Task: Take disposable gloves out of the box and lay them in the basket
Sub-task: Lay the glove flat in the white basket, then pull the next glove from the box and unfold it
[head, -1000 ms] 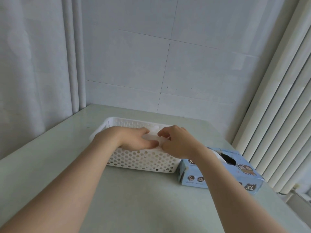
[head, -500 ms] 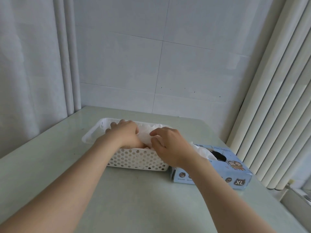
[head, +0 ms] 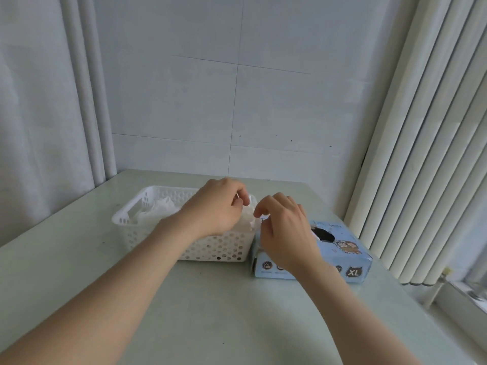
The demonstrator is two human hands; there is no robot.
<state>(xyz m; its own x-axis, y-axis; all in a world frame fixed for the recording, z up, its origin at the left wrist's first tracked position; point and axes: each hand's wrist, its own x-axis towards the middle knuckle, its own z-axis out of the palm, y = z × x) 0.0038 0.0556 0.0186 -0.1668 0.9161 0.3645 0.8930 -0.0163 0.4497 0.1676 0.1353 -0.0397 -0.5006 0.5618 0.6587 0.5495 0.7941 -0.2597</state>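
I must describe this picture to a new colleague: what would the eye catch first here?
The left hand and right hand, at centre, pinch a thin glove between them over the right end of the white basket. A blue box marked XL stands just right of the basket. More gloves lie in the basket's left part.
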